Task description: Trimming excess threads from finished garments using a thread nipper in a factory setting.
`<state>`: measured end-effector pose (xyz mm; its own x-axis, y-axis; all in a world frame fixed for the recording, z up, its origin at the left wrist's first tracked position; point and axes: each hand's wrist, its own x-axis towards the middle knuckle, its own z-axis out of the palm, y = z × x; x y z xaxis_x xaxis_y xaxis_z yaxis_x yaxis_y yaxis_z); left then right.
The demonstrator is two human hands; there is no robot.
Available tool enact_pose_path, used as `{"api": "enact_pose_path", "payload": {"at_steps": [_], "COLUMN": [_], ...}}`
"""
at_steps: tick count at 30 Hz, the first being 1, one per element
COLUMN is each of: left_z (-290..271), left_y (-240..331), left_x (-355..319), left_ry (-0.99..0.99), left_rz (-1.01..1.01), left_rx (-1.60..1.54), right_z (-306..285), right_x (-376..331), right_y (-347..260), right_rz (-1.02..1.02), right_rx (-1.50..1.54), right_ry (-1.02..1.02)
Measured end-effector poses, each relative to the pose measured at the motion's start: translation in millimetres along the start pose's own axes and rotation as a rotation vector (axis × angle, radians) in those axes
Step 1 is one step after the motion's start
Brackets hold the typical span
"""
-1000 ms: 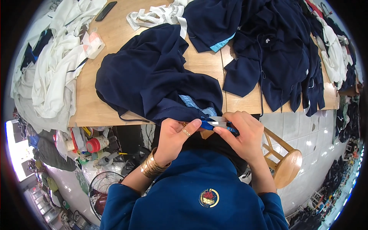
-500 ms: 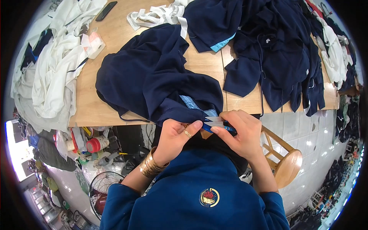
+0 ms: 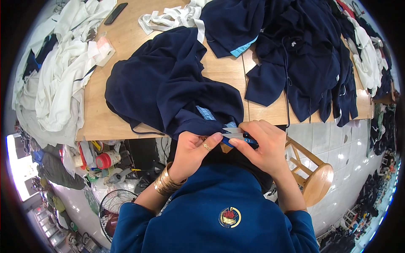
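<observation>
A navy garment [image 3: 156, 80] lies bunched over the table's near edge, with light blue trim [image 3: 205, 112] showing along an opening. My left hand [image 3: 195, 151] pinches the garment's near edge between thumb and fingers. Blue-handled thread snips [image 3: 249, 139] are gripped in my right hand [image 3: 265, 143], thumb below and fingers above. Their two pointed blades face left, slightly apart, at the garment's edge beside my left thumb. Whether any thread or cloth lies between the blades is too small to tell.
More navy garments [image 3: 303, 63] are heaped on the right of the wooden table [image 3: 95, 122]. White clothes [image 3: 59, 92] hang over its left end. White strips [image 3: 175, 19] and a dark phone [image 3: 116, 13] lie farther back. A wooden stool [image 3: 318, 183] and a floor fan [image 3: 114, 206] stand below.
The snips' blades have come closer together and sit slightly farther left, with my right hand shifted the same way. My left hand keeps its pinch on the garment.
</observation>
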<state>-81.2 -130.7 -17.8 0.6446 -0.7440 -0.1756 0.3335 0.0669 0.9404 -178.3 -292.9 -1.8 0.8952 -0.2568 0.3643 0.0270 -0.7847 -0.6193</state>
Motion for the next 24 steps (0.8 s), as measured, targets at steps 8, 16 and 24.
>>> {"api": "enact_pose_path", "payload": {"at_steps": [8,16,24], "left_z": [0.5,5.0,7.2], "left_y": [-7.2,-4.8,-6.6], "left_x": [-0.3,0.9,-0.2], "left_ry": [0.002,0.006,0.037], "left_rz": [-0.046,-0.024,0.0], "left_rx": [-0.007,-0.004,-0.022], "right_z": [2.5,2.5,1.5], "right_x": [-1.0,-2.4,-4.1], "right_y": [-0.8,-4.6,-4.8], "right_rz": [0.02,0.149,0.167], "right_rx": [0.031,0.123,0.127], "right_ry": [0.015,-0.039,-0.053]}}
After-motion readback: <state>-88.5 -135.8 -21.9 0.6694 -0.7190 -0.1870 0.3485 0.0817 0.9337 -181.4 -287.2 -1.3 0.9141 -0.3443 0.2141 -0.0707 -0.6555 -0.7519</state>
